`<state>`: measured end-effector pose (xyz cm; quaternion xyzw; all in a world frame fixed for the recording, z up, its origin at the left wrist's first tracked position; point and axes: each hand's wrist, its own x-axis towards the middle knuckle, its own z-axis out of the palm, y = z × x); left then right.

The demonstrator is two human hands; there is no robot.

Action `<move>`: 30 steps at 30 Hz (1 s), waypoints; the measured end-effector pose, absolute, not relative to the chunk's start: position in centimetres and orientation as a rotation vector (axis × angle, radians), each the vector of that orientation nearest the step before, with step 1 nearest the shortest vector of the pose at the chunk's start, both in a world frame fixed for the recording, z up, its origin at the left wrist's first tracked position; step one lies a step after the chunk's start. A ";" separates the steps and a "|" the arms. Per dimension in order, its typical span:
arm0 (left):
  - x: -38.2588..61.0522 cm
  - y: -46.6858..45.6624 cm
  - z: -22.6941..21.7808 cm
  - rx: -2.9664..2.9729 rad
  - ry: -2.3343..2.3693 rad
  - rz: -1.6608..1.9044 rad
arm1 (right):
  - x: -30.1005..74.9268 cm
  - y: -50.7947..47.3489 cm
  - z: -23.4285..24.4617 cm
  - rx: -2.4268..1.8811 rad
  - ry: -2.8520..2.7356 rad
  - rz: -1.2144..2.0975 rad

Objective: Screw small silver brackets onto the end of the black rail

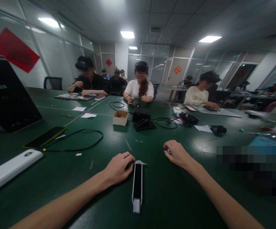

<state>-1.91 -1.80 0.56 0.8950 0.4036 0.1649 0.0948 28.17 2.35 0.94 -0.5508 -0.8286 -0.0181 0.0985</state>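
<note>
"White-edged black device (137, 183): see where?"
"Lies on green table (169, 203), far end at half-curled left hand (120, 168); cannot tell if gripped."
"Right hand (177, 155)?"
"Curls round a small object (169, 151), mostly hidden."

1. Site appeared to be an office-type room in workshop use.
2. Walls were largely framed glass partitions (63, 47).
3. Panelled ceiling (176, 12) carried flush rectangular lights (127, 34).
4. Long green-topped table (171, 200) bore cables (68, 150) and a phone (46, 137).
5. Several people (135, 89) in headgear sat at tables; one office chair (53, 83) stood behind.
</note>
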 end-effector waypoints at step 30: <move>-2.0 -1.7 0.1 2.646 1.220 0.524 | 29.1 2.3 1.4 -1.592 -2.529 -0.058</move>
